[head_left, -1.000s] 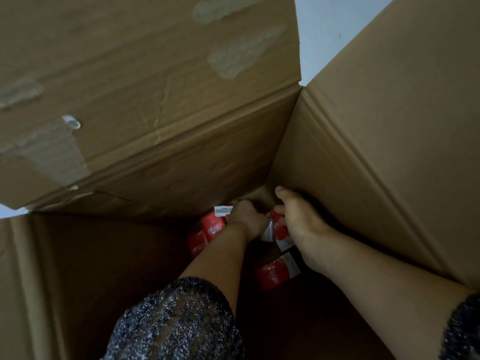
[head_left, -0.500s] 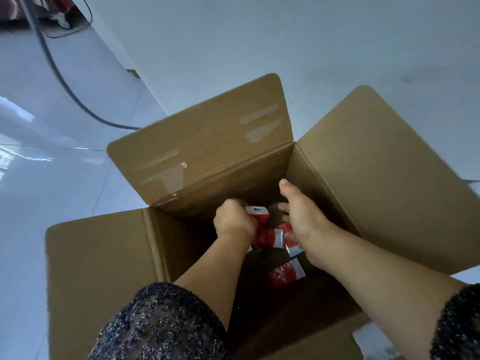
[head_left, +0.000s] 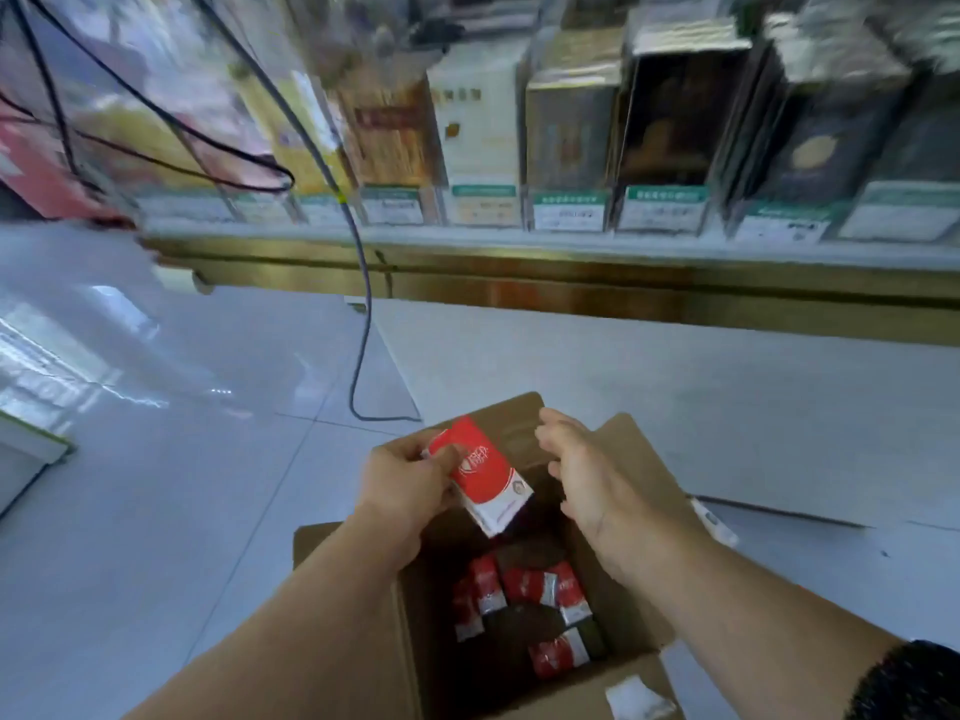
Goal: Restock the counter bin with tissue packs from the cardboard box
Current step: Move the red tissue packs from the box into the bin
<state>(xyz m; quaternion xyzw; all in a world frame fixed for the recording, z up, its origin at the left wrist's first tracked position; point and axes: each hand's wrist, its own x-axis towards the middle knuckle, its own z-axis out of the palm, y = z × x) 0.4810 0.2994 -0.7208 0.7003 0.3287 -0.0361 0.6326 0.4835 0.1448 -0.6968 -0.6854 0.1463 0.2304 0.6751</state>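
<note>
Head view, single frame, upper part blurred.

The left grip (head_left: 405,485) is sitting at centre frame above the open cardboard box (head_left: 410,641), pinching a red-and-white tissue pack (head_left: 485,475) with the thumb on the red face and the fingers curling behind. The pack is hanging tilted, its white end pointing down and right over the box mouth, clear of the box walls.

The right grip (head_left: 592,480) is hovering just right of the pack, not touching it. Its fingers are loosely bent and spread, and it is holding nothing. It is overlapping the far flap (head_left: 514,423) in the view.

More loose tissue packs (head_left: 524,589) are lying jumbled on the box bottom, lower centre, with dark bare bottom showing between them.

The pale tiled floor (head_left: 156,511) is lying open to the left of and beyond the box. A grey cable (head_left: 363,330) is dropping from upper left and curving onto the floor beyond the far flap. A shelf of boxed goods (head_left: 571,122) with price labels (head_left: 569,210) is running across the top of the frame.
</note>
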